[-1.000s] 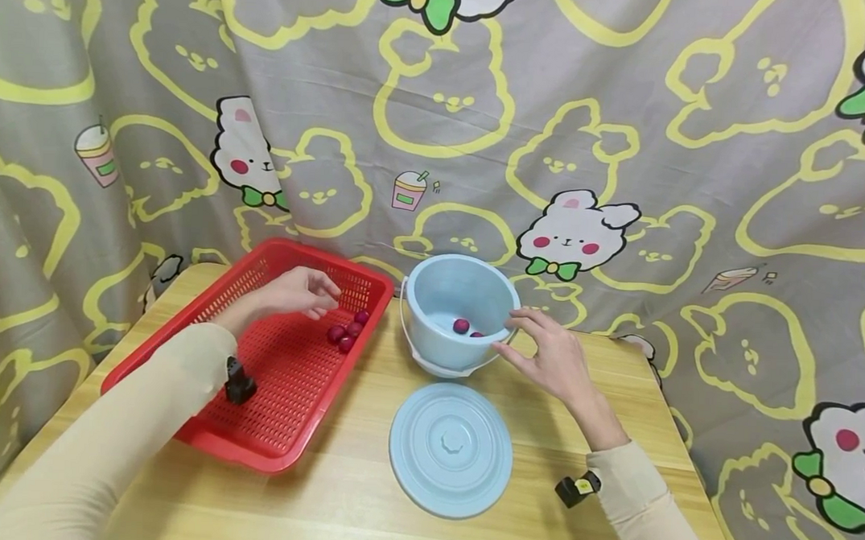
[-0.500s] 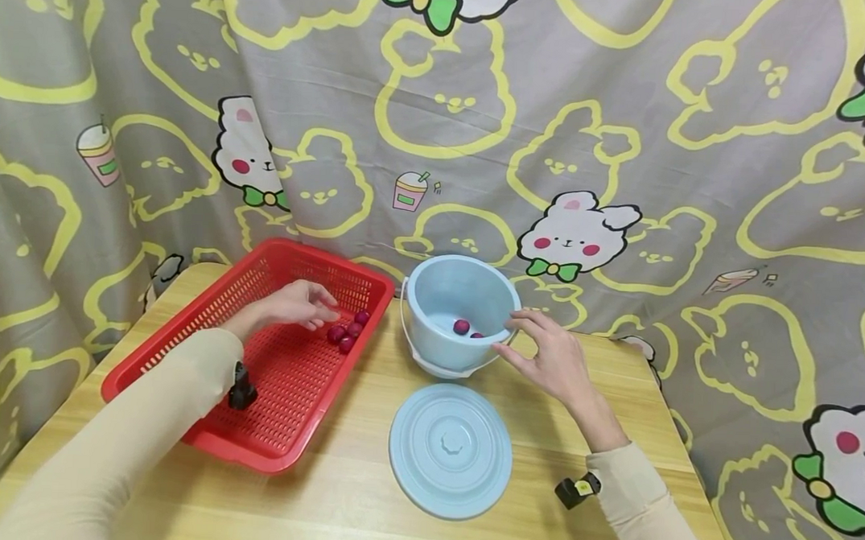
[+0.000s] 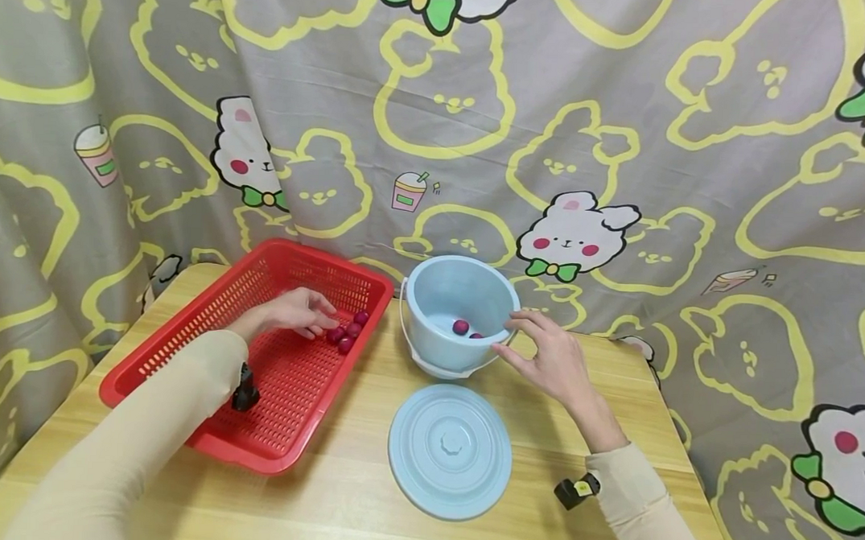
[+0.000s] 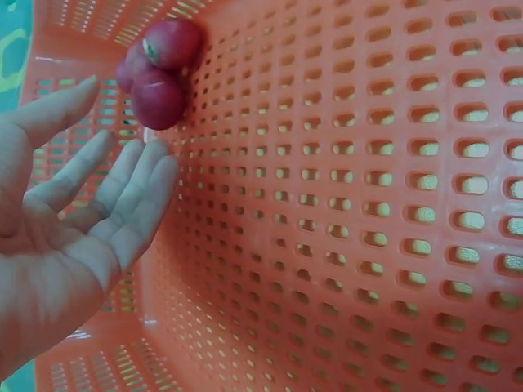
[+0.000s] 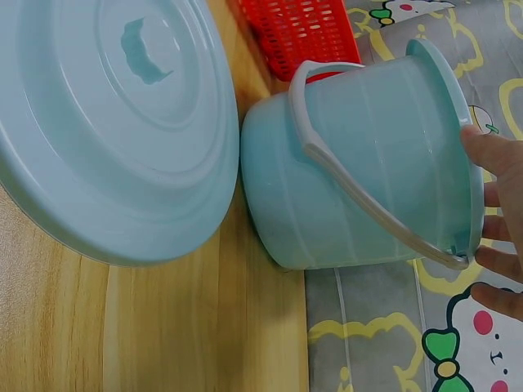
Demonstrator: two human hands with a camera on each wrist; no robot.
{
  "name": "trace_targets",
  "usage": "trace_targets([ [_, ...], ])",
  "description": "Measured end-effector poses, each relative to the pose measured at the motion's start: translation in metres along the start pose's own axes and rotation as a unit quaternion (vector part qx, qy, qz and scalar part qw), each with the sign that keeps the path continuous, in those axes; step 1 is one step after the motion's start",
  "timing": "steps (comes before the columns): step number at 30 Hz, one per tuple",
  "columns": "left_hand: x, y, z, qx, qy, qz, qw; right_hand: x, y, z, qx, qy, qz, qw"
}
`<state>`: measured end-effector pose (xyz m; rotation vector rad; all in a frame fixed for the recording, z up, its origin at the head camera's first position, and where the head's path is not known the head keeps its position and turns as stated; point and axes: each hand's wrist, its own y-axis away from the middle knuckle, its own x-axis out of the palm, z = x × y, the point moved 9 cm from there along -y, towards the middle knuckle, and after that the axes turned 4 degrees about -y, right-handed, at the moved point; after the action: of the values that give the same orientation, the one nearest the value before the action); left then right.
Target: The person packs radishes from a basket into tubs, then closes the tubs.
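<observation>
My left hand (image 3: pixel 299 311) hangs low inside a red perforated plastic basket (image 3: pixel 280 449), fingers loosely bent and holding nothing. Several dark red plums (image 3: pixel 345 344) lie clustered at the basket's right side, just beyond its fingertips. The left wrist view shows a narrow gap between those fingertips and the plums (image 4: pixel 159 100). On the right, a light blue bucket (image 3: pixel 439 351) stands upright, with two plums (image 3: pixel 461 327) visible inside. My right hand (image 3: pixel 550 357) holds its rim at the right, thumb towards the front and fingers further back. In the right wrist view, the bucket's pale handle (image 5: pixel 351 184) hangs down its side.
A round light blue lid (image 3: pixel 450 451) lies flat on the wooden table (image 3: pixel 306 510), in front of the bucket. Behind the table hangs a grey patterned curtain (image 3: pixel 325 80). The basket's raised right wall stands between the clustered plums and the bucket.
My left hand has moved down and slightly forward in the basket, closer to the plums. The right hand, bucket and lid have stayed in place.
</observation>
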<state>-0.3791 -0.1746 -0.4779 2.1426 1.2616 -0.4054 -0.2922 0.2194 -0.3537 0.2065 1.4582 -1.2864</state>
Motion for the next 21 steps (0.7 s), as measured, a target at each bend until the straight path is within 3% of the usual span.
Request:
trace_targets([
  [11, 0.009, -0.006, 0.013, -0.014, 0.042, 0.013, 0.9989, 0.000, 0.000, 0.000, 0.002, 0.003, -0.001, 1.0000],
  [21, 0.012, -0.005, 0.010, -0.013, 0.044, 0.014, 0.9988, 0.000, 0.000, 0.000, -0.004, 0.004, -0.006, 1.0000],
])
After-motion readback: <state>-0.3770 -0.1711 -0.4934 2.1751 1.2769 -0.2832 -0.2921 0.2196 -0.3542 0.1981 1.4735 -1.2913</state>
